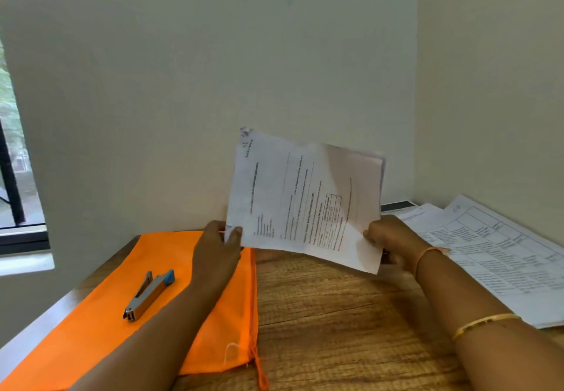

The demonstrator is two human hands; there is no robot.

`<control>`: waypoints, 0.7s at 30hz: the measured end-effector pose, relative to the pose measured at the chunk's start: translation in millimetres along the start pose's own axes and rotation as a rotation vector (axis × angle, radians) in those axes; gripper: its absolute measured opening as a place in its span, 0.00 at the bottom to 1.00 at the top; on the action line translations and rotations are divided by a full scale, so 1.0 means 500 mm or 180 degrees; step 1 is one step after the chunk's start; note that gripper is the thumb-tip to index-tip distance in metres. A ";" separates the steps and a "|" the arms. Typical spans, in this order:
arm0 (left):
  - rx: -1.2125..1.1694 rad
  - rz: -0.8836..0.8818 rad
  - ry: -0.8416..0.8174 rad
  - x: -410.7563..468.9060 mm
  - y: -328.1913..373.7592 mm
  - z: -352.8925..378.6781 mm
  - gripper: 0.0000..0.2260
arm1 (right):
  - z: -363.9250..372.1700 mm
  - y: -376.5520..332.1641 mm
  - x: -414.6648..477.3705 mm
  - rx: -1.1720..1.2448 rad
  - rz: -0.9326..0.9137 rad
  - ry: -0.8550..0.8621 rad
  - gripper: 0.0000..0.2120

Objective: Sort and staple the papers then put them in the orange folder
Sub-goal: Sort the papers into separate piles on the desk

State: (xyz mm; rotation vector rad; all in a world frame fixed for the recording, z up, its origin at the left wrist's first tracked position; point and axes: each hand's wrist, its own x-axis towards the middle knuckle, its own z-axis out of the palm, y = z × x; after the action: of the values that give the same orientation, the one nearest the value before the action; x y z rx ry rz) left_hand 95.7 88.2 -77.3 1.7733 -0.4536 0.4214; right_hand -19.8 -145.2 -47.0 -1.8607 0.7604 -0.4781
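I hold a small set of printed white papers (305, 198) upright above the wooden table, turned sideways, its top left corner crumpled. My left hand (221, 244) pinches the lower left corner. At the lower right edge my right hand (387, 238) grips the sheets. The orange folder (100, 314) lies flat on the left of the table, partly under my left forearm. A silver stapler (149, 296) with a blue end rests on the folder, apart from both hands.
More printed sheets with tables (494, 256) are spread on the right side of the wooden table (335, 329). Walls close off the back and right. A window (15, 161) is at the left.
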 end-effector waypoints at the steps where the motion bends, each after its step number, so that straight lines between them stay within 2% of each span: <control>1: -0.0498 -0.0352 0.0044 0.002 0.002 -0.004 0.07 | 0.002 0.000 -0.003 0.0142 0.0121 -0.0106 0.21; 4: -0.1573 -0.1164 -0.0110 0.009 0.000 -0.010 0.17 | 0.010 0.000 -0.014 0.0540 0.0333 -0.0427 0.20; 7: -0.1869 -0.1424 -0.0373 0.010 -0.002 -0.007 0.22 | 0.017 -0.002 -0.019 0.0873 0.0436 -0.0757 0.17; 9: -0.1904 -0.1493 -0.0625 0.004 0.002 -0.001 0.24 | 0.022 -0.002 -0.019 0.0954 0.0479 -0.0935 0.11; 12: -0.1953 -0.1459 -0.1015 -0.015 0.017 0.012 0.19 | 0.028 0.002 -0.014 0.0982 0.0530 -0.1107 0.08; 14: -0.1951 -0.1273 -0.1067 -0.025 0.028 0.019 0.14 | 0.035 0.003 -0.015 0.0869 0.0562 -0.1287 0.07; 17: -0.1703 -0.1101 -0.0973 -0.026 0.037 0.020 0.15 | 0.040 0.004 -0.021 0.0632 0.0594 -0.1514 0.06; 19: -0.1504 -0.1150 -0.0961 -0.024 0.031 0.016 0.15 | 0.038 0.000 -0.024 0.0684 0.0551 -0.1480 0.06; 21: -0.1179 -0.1122 -0.1016 -0.021 0.022 0.014 0.14 | 0.033 -0.002 -0.021 0.0795 0.0430 -0.1123 0.05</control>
State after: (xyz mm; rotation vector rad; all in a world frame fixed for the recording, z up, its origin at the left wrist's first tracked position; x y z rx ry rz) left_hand 81.2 80.1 -75.3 1.5176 -0.3999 -0.1890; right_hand -16.5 -126.5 -52.4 -1.5905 0.5552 -0.1430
